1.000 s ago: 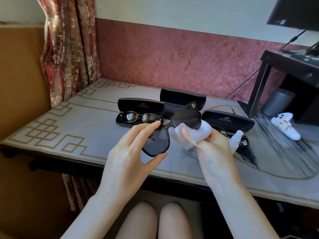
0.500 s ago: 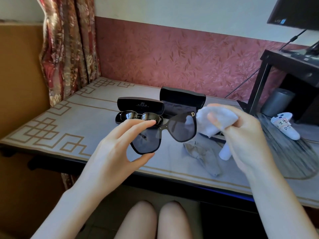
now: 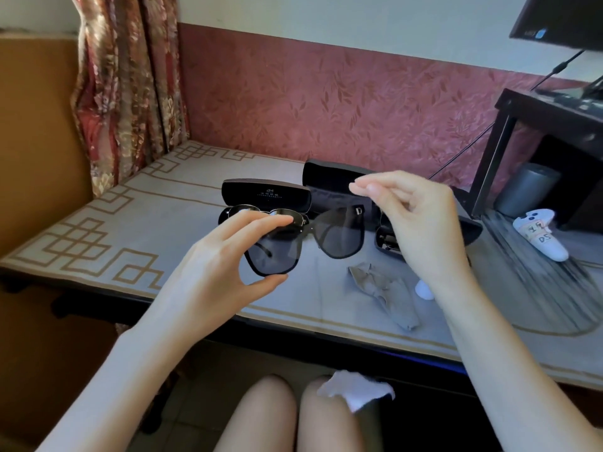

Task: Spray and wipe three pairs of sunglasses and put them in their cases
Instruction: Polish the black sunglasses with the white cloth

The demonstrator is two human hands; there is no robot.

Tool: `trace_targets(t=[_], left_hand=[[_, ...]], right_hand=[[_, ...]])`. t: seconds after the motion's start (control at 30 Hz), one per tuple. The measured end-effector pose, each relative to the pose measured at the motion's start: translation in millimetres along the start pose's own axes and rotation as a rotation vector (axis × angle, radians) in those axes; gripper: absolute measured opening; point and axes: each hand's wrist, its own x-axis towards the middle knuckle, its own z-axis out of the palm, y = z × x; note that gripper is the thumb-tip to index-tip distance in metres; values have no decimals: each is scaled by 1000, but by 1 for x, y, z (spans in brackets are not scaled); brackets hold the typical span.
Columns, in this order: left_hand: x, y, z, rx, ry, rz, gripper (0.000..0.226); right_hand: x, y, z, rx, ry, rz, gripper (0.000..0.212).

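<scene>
At frame centre, sunglasses [image 3: 339, 234]: hanging above the table [image 3: 130, 230], with the left hand [image 3: 208, 272] pinching the left lens rim between thumb and fingers.
Right hand [image 3: 414, 220]: hovering curled beside the right hinge; whether it is gripping cannot be told.
Handling: probably light, stiff and smudge-prone, so the rims are looking like the safest hold.
Cloth [image 3: 355, 391]: lying on a knee, lower centre.
Writing: "D" is showing on the temple and "D5" on a white device [image 3: 541, 236] at right; the print on the case lid [image 3: 266, 194] is unreadable.
</scene>
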Motion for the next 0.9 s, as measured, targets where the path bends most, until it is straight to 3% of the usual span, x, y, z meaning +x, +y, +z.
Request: trace_targets(t=[0.1,0.3,0.5,0.63,0.9], left_hand=[[0,-2,-1,-7,-23,6,64],[0,-1,0,-8,-29,34,63],[1,-1,5,17,-58,50,63],[0,-3,5,29,-61,52,64],[-2,-2,2,41,-57,74,65]], right_hand=[[-29,14,7,3,99,22,17],[-41,33,1,92,138,17,19],[-40,51,-12,-10,65,165,19],[-44,64,-10,-146,-93,293,12],[-62,58,-8,-136,-113,298,17]])
